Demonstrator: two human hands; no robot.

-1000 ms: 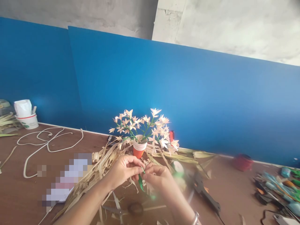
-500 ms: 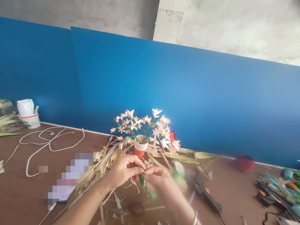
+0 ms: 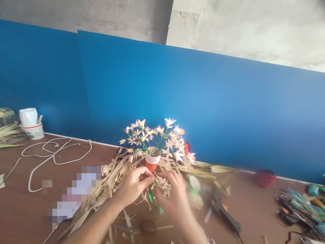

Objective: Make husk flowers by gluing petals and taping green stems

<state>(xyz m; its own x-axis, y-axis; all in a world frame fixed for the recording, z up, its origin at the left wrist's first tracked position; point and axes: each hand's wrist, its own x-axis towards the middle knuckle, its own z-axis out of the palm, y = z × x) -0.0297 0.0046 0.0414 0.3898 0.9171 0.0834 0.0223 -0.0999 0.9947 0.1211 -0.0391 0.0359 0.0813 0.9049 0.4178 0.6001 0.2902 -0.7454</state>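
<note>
While the left hand (image 3: 135, 184) has thumb and forefinger pinched together, apparently on the top of the green strip (image 3: 150, 195), the right hand (image 3: 175, 195) is spread, a clear gap between thumb and forefinger; can't tell if its thumb touches the strip. Strip hangs between the hands, 6 o'clock from the cup stack (image 3: 151, 165). Risk: it could twist or drop if the left pinch relaxes, likely its only hold. Loose shavings (image 3: 164, 186) at its 2 o'clock might snag it.
</note>
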